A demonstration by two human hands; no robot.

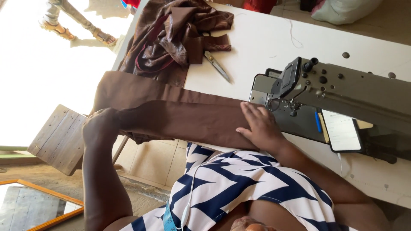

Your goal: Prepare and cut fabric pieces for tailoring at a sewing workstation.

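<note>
A long strip of brown fabric (184, 115) lies across the white table (265, 42) and hangs off its left edge. My left hand (102, 127) is closed around the fabric's hanging end, past the table edge. My right hand (260, 126) lies flat with fingers spread on the fabric's other end, just in front of the needle area (292, 107) of a grey sewing machine (359, 92). The fabric is stretched between both hands.
A crumpled pile of shiny brown cloth (175, 36) and scissors (217, 66) lie on the table behind the strip. A phone (341, 130) and a blue pen (317, 122) rest by the machine. A wooden bench (60, 139) and a framed mirror (34, 207) are on the left; another person's sandalled feet (77, 28) are at the top left.
</note>
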